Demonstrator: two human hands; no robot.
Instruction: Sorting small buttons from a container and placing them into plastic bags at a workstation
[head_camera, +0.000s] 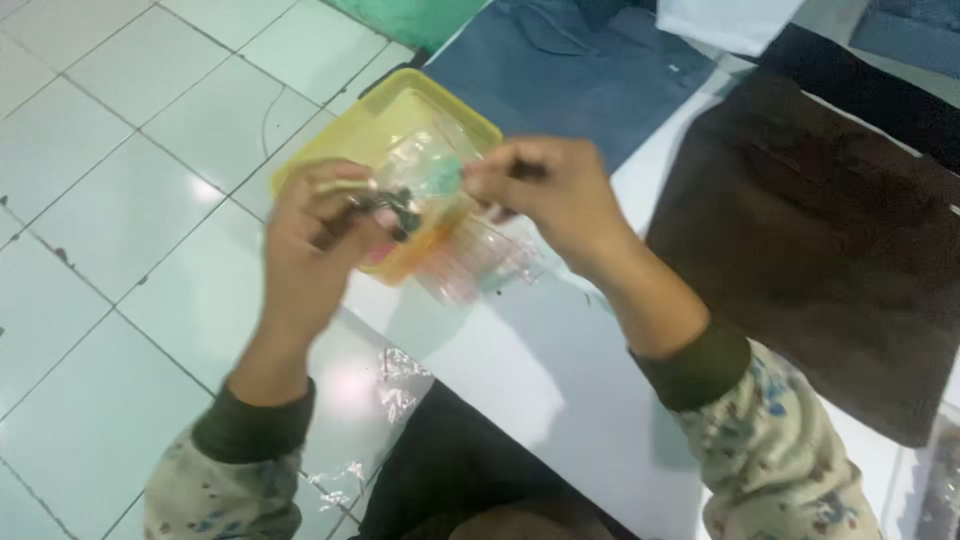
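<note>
Head view: left hand (318, 228) pinching small dark object (398, 208), fingers closed.

Floor-level workspace in what appears to be a small garment-handling or home packing area, seen from above. The ground is pale glazed floor tile (110, 150) with dark grout lines, on which a white sheet (560, 370) is spread as a work surface. Flat, folded garments lie in rows at the far right: a blue shirt (570, 70), a dark brown garment (820, 240) and a white piece (725, 20). Crumpled clear plastic wrapping (395, 375) lies near the centre, and a shallow yellow tray (400, 100) sits at the sheet's far edge.
</note>
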